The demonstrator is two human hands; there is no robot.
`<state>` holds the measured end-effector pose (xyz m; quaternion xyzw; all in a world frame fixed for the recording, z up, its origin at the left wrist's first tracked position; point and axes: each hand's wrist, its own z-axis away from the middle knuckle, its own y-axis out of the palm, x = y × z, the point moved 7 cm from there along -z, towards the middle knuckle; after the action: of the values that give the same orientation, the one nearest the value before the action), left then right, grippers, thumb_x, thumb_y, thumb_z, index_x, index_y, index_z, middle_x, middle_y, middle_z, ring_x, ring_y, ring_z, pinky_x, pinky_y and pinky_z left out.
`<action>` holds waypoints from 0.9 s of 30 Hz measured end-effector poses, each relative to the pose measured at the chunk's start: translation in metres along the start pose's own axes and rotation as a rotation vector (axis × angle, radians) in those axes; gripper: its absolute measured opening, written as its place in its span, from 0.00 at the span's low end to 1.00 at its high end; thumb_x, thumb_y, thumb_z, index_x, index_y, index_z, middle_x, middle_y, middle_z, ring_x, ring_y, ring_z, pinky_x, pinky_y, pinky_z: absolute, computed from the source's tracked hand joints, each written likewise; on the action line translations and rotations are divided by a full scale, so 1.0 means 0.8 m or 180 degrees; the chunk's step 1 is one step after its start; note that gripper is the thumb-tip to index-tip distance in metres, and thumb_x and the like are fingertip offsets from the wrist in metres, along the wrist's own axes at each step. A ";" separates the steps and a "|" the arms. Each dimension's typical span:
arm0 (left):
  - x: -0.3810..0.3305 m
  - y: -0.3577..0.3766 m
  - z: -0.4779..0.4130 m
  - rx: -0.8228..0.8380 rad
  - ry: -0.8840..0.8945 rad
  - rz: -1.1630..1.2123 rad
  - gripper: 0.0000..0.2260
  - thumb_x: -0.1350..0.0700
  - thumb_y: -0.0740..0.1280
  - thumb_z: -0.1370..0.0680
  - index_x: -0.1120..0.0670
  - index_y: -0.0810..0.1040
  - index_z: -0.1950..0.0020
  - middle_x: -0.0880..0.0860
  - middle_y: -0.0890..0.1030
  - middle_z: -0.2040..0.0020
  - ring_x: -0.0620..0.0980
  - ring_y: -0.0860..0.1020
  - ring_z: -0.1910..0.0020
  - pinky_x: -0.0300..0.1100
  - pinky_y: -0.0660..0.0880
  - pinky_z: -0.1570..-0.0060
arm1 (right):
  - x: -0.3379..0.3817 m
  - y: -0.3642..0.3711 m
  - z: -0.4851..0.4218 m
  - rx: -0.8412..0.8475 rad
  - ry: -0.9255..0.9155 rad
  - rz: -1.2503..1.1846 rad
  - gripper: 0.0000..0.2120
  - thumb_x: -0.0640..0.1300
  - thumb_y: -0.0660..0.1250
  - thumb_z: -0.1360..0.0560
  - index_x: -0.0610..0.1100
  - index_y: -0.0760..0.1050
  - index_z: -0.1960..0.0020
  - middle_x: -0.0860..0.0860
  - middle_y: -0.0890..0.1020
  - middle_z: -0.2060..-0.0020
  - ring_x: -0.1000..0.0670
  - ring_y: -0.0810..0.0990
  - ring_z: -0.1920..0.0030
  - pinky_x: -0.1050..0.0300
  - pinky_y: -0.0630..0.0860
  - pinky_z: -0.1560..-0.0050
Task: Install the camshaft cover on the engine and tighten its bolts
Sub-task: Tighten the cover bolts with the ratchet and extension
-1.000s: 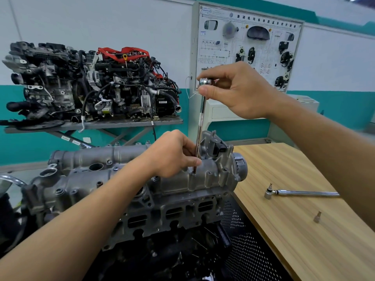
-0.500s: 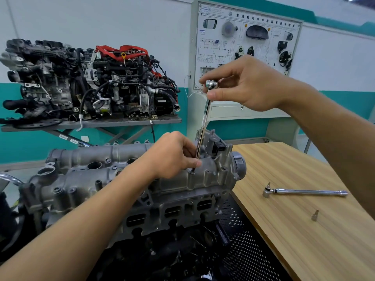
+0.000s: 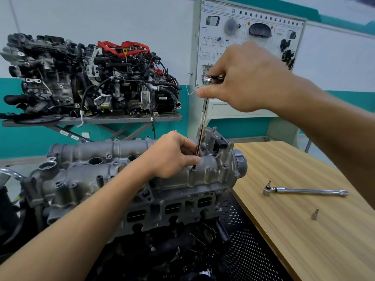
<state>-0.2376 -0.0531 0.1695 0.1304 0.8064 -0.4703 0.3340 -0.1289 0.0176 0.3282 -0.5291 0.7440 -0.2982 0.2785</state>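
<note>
The grey cast camshaft cover (image 3: 113,175) lies on top of the engine (image 3: 162,207) in front of me. A long thin extension driver (image 3: 203,122) stands almost upright, its tip in a bolt (image 3: 193,169) near the cover's right end. My left hand (image 3: 172,155) pinches the lower shaft just above the bolt. My right hand (image 3: 245,78) grips the chrome top end of the driver between thumb and fingers. Several other bolts stand along the cover's far edge.
A wooden table (image 3: 304,240) stands to the right, carrying a chrome ratchet handle (image 3: 304,191) and a small loose bit (image 3: 315,214). A black perforated panel (image 3: 243,240) sits below the engine. Behind are another engine on a stand (image 3: 91,82) and a wiring display board (image 3: 243,33).
My right hand has turned at the top of the driver, fingers rolling over the chrome end. The shaft stands straighter than before. My left hand keeps its pinch in place.
</note>
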 end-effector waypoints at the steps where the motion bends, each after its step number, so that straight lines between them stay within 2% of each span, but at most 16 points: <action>1: 0.000 0.000 0.000 -0.0016 0.0006 -0.0019 0.04 0.59 0.75 0.25 0.57 0.87 0.51 0.48 0.87 0.59 0.40 0.83 0.62 0.29 0.76 0.59 | 0.000 0.001 -0.002 -0.0011 0.0052 -0.0022 0.23 0.68 0.69 0.30 0.47 0.82 0.57 0.52 0.76 0.68 0.50 0.73 0.67 0.57 0.67 0.67; 4: 0.000 0.000 0.001 -0.0042 0.0036 -0.0092 0.04 0.58 0.74 0.24 0.56 0.87 0.51 0.48 0.87 0.58 0.42 0.84 0.60 0.30 0.77 0.58 | 0.001 0.001 -0.002 -0.0135 -0.0024 0.0047 0.23 0.68 0.69 0.30 0.47 0.82 0.58 0.52 0.76 0.69 0.50 0.74 0.68 0.59 0.65 0.69; 7: 0.002 0.000 0.000 -0.0081 0.0017 -0.0072 0.05 0.58 0.74 0.24 0.55 0.87 0.50 0.47 0.87 0.59 0.35 0.81 0.65 0.28 0.74 0.61 | -0.006 0.008 0.001 -0.0171 -0.0137 -0.0055 0.25 0.66 0.67 0.27 0.44 0.81 0.58 0.47 0.80 0.68 0.45 0.77 0.66 0.54 0.74 0.64; 10: 0.003 0.000 -0.003 -0.0121 -0.0013 0.0020 0.06 0.59 0.75 0.25 0.56 0.87 0.49 0.45 0.86 0.60 0.32 0.80 0.67 0.25 0.73 0.63 | -0.011 0.026 -0.004 0.0114 -0.0159 -0.0658 0.23 0.59 0.67 0.23 0.43 0.72 0.67 0.46 0.73 0.71 0.47 0.68 0.68 0.53 0.68 0.62; 12: 0.002 0.001 -0.001 -0.0157 0.0010 -0.0034 0.06 0.59 0.75 0.25 0.56 0.87 0.49 0.45 0.86 0.60 0.32 0.80 0.66 0.25 0.74 0.62 | -0.009 0.030 -0.007 0.0184 -0.0207 -0.0963 0.22 0.55 0.68 0.23 0.41 0.70 0.67 0.43 0.71 0.71 0.48 0.65 0.67 0.54 0.65 0.61; 14: -0.001 -0.001 0.004 -0.0229 0.0041 0.0038 0.05 0.59 0.74 0.24 0.54 0.87 0.50 0.45 0.86 0.60 0.33 0.81 0.65 0.27 0.76 0.61 | -0.004 0.022 -0.004 0.0071 -0.0283 -0.1126 0.19 0.53 0.69 0.23 0.43 0.72 0.67 0.46 0.72 0.71 0.48 0.66 0.68 0.54 0.67 0.62; 17: -0.008 -0.012 0.012 -0.0380 0.0105 0.0691 0.05 0.60 0.74 0.24 0.50 0.86 0.54 0.47 0.87 0.59 0.39 0.84 0.62 0.34 0.80 0.59 | 0.001 -0.013 0.002 -0.0313 -0.0464 -0.1253 0.16 0.55 0.70 0.24 0.42 0.82 0.57 0.46 0.82 0.65 0.45 0.78 0.64 0.48 0.76 0.58; 19: -0.016 -0.016 0.017 -0.0454 0.0140 0.0995 0.05 0.59 0.73 0.25 0.50 0.85 0.54 0.47 0.88 0.57 0.43 0.85 0.57 0.37 0.81 0.54 | -0.001 -0.033 0.001 -0.0461 -0.0476 -0.1221 0.17 0.58 0.70 0.25 0.44 0.84 0.55 0.46 0.83 0.64 0.49 0.77 0.67 0.50 0.77 0.60; 21: -0.024 -0.011 0.023 -0.0427 0.0156 0.1081 0.03 0.58 0.73 0.24 0.51 0.86 0.52 0.49 0.88 0.57 0.45 0.85 0.58 0.39 0.82 0.57 | -0.016 -0.039 0.000 -0.0412 -0.0302 -0.1179 0.16 0.58 0.70 0.25 0.44 0.84 0.57 0.50 0.80 0.70 0.57 0.69 0.73 0.60 0.70 0.69; 22: -0.028 -0.007 0.025 -0.0411 0.0169 0.1075 0.03 0.57 0.72 0.23 0.52 0.86 0.52 0.50 0.88 0.57 0.45 0.84 0.60 0.39 0.81 0.59 | -0.030 -0.038 0.004 -0.0375 -0.0132 -0.1134 0.16 0.58 0.70 0.25 0.45 0.84 0.58 0.53 0.77 0.73 0.58 0.68 0.75 0.65 0.66 0.72; 24: -0.039 0.006 0.030 -0.0357 0.0247 0.1110 0.04 0.57 0.71 0.23 0.51 0.86 0.53 0.50 0.87 0.59 0.44 0.83 0.62 0.36 0.78 0.62 | -0.075 -0.028 0.023 -0.0280 0.0316 -0.0967 0.21 0.60 0.68 0.25 0.42 0.83 0.62 0.48 0.78 0.75 0.57 0.67 0.77 0.62 0.66 0.74; 26: -0.054 0.033 0.031 -0.0194 0.0298 0.1336 0.05 0.58 0.71 0.22 0.51 0.86 0.53 0.51 0.87 0.60 0.42 0.83 0.63 0.32 0.76 0.64 | -0.132 -0.004 0.058 0.0042 0.0861 -0.0868 0.27 0.61 0.66 0.24 0.36 0.81 0.62 0.38 0.81 0.69 0.52 0.70 0.74 0.58 0.70 0.70; 27: -0.060 0.052 0.028 -0.0085 0.0278 0.1436 0.05 0.59 0.70 0.22 0.52 0.85 0.52 0.51 0.87 0.60 0.42 0.83 0.65 0.31 0.76 0.66 | -0.162 0.014 0.080 0.0321 0.1173 -0.0858 0.29 0.61 0.65 0.23 0.34 0.80 0.61 0.37 0.81 0.68 0.50 0.70 0.74 0.57 0.70 0.68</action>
<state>-0.1708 -0.0453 0.1660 0.3232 0.7767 -0.3669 0.3970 -0.0525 0.1343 0.2899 -0.5457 0.6890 -0.4611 0.1217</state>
